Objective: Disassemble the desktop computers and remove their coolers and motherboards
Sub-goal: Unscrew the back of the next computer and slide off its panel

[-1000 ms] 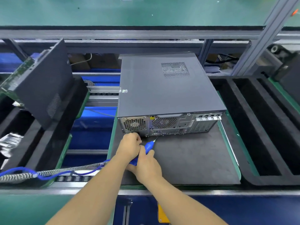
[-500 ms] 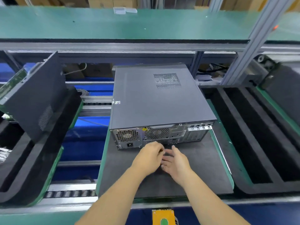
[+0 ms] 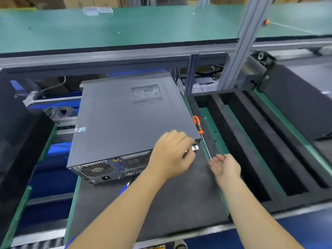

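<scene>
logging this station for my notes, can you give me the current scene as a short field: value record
workpiece: dark grey metal desktop computer case, lying flat on a dark grey foam mat, side cover still on
left hand: at the case's rear right corner, fingers curled; cannot tell what it grips
right hand: open, palm up, beside the case, holding nothing
tool: orange-handled screwdriver lying along the case's right edge
right of mat: black foam tray with long slots
coolers and motherboard: not visible
</scene>
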`<state>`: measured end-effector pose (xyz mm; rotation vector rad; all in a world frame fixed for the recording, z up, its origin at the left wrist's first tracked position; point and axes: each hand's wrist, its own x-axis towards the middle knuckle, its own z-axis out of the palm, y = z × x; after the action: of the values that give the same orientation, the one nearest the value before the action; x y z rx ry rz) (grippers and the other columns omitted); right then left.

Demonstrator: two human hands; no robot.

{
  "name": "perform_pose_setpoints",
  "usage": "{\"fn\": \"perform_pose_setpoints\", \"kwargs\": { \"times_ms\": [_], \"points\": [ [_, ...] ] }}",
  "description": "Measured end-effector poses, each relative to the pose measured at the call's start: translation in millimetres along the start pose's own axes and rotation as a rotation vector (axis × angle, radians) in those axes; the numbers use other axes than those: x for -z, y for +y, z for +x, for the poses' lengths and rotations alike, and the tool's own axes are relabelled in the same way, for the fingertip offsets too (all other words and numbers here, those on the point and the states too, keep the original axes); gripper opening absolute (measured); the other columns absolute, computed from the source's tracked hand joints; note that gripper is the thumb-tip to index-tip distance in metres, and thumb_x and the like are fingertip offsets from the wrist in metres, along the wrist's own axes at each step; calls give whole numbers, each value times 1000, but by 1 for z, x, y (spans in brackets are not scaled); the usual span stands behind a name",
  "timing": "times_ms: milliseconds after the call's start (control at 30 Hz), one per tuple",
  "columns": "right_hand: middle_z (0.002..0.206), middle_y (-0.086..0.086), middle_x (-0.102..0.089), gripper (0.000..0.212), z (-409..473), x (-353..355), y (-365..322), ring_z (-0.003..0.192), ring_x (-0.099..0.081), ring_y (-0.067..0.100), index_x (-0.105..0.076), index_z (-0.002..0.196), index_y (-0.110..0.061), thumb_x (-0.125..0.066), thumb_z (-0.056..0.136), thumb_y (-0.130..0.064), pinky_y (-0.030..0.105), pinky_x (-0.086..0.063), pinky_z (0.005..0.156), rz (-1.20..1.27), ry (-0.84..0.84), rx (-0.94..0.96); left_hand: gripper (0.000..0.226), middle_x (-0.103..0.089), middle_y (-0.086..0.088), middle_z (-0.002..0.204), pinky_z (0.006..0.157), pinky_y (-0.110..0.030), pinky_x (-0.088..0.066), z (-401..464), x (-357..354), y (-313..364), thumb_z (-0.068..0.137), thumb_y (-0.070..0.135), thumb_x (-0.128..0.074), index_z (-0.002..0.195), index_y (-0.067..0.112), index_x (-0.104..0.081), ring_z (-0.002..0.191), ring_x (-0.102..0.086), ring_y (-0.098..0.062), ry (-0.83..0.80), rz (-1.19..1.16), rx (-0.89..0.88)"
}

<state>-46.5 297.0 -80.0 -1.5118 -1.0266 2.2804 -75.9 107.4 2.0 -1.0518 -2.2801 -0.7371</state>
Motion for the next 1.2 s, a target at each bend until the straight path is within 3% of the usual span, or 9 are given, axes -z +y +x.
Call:
{"fn": "perform_pose_setpoints", "kwargs": {
  "times_ms": [100, 167, 267, 400, 500, 633, 733, 1000, 1200],
  "points": [
    [104, 16, -60, 31, 29, -5, -38, 93, -62, 31, -61, 105, 3, -45, 99, -24, 33, -52, 80, -115, 58, 46, 15, -64, -6, 87, 70, -43, -45, 44, -8, -11, 86, 14, -57, 93, 9, -69, 79, -55, -32, -102, 41, 182],
    [85, 8, -51, 39, 45, -10, -55, 72, -50, 25, -56, 120, 6, -47, 96, -23, 37, -47, 83, -254, 88, 50, 25, -62, -3, 114, 89, -40, -42, 59, -17, -30, 95, 22, -52, 115, 15, -65, 104, -52, -28, -228, 113, 382],
    [71, 1, -31, 19, 48, -20, -64, 61, -23, 18, -45, 84, -1, -47, 92, -19, 33, -34, 67, -499, 113, 98, 30, -54, 1, 125, 96, -36, -35, 57, -28, -50, 97, 27, -50, 124, 19, -61, 115, -44, -24, -281, 162, 513],
    [55, 3, -44, 34, 41, -45, -55, 61, -33, 33, -52, 54, -18, -49, 86, -12, 37, -38, 47, -810, -43, 494, 26, -59, 0, 121, 94, -36, -35, 58, -26, -63, 94, 23, -54, 118, 18, -64, 113, -47, -25, -204, 141, 557],
    [87, 8, -71, 26, 21, -80, -49, 89, -67, 31, -72, 87, -14, -51, 96, -28, 48, -56, 82, -818, -327, 601, 35, -59, -5, 127, 95, -40, -36, 58, 3, -94, 92, 26, -54, 124, 18, -62, 118, -47, -31, -114, 319, 708],
    [150, -7, -45, 68, -2, -139, -49, 138, -42, 17, -43, 149, -23, -42, 94, -64, 35, -34, 107, -953, -591, 529, 56, -42, -17, 146, 106, -50, -31, 15, 63, -150, 95, 40, -49, 145, 18, -41, 132, -35, -40, -193, 586, 1115],
    [156, -2, -38, 88, -5, -155, -44, 141, -38, 22, -30, 154, -19, -44, 87, -75, 44, -33, 115, -1140, -652, 517, 65, -32, -21, 152, 106, -55, -29, -19, 82, -165, 97, 56, -35, 152, 22, -27, 132, -35, -47, -231, 555, 1397],
    [132, 7, -56, 66, -13, -143, -44, 119, -54, 27, -44, 138, -9, -44, 97, -61, 46, -46, 101, -1303, -557, 660, 69, -42, -25, 138, 100, -52, -34, -27, 82, -163, 94, 65, -33, 147, 20, -32, 121, -44, -46, -230, 551, 1344],
    [146, 12, -47, 67, -35, -128, -41, 130, -47, 34, -38, 145, -10, -41, 99, -58, 51, -41, 106, -1457, -362, 744, 70, -42, -22, 138, 98, -52, -34, -28, 77, -162, 91, 66, -31, 146, 23, -32, 120, -43, -42, -276, 523, 1303]
  ]
}}
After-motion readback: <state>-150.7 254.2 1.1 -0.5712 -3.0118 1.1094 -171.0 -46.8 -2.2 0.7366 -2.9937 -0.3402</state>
